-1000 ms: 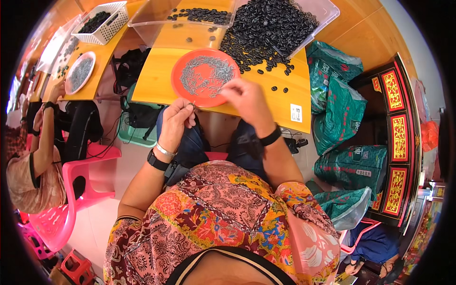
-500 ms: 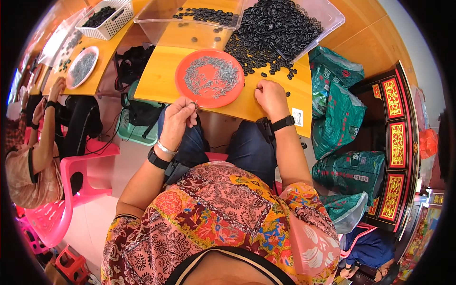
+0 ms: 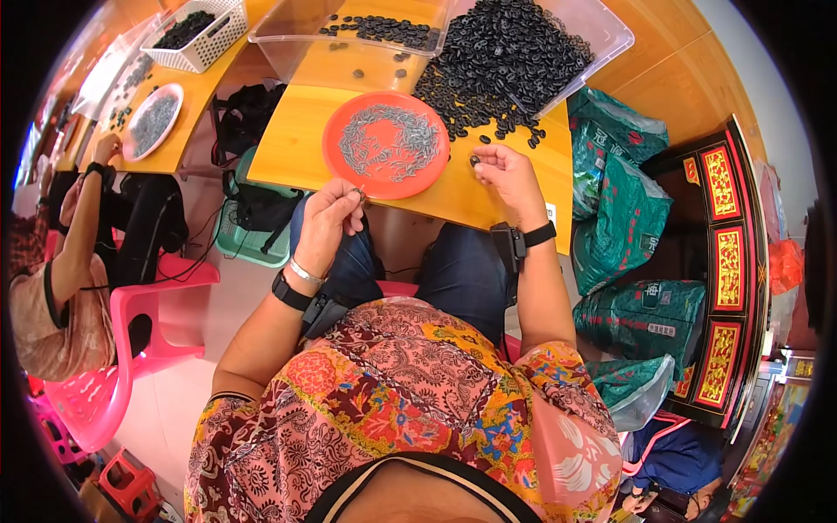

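Two green sacks (image 3: 623, 209) right of the table; left hand (image 3: 330, 218) pinching a pin, right hand (image 3: 510, 174) a black ring.

Two hands of the wearer are seen, the left hand (image 3: 330, 216) and the right hand (image 3: 508, 174). One red plate (image 3: 340, 157) (heaped with small grey metal pieces, too many to be counted) is seen, and one white plate (image 3: 132, 148) further left. Two clear plastic tubs (image 3: 296, 44) are counted, and one white basket (image 3: 218, 35). The black rings (image 3: 506, 61) cannot be counted. Three green sacks (image 3: 628, 200) are seen, and one pink chair (image 3: 96, 392).
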`<action>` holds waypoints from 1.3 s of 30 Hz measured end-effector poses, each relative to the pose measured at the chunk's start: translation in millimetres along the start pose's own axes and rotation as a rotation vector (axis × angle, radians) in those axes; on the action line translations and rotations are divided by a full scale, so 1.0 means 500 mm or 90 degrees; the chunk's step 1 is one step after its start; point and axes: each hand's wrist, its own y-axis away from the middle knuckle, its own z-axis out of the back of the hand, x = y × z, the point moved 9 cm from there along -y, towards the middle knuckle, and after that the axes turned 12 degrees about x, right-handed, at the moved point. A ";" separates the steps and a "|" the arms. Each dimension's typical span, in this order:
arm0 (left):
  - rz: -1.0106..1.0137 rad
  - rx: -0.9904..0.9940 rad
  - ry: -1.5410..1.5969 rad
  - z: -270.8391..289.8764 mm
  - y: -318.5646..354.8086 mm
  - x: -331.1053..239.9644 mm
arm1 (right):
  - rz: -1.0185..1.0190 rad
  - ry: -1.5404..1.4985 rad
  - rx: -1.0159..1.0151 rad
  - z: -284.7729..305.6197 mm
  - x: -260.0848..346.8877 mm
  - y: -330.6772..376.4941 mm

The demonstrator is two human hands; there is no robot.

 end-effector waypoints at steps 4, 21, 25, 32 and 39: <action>0.000 -0.022 0.006 0.005 0.007 -0.002 | -0.001 -0.152 0.075 -0.053 0.076 0.016; 0.005 -0.018 0.031 0.005 0.005 -0.003 | 0.054 -0.449 0.190 -0.131 0.131 0.022; 0.003 -0.014 0.030 0.003 0.006 -0.002 | 0.010 -0.363 0.126 -0.149 0.130 0.013; -0.001 -0.005 0.025 0.000 0.006 0.001 | 0.008 -0.392 0.098 -0.240 0.125 -0.012; -0.135 0.027 0.099 -0.012 0.013 -0.045 | 0.012 -0.556 0.186 -0.367 0.115 -0.009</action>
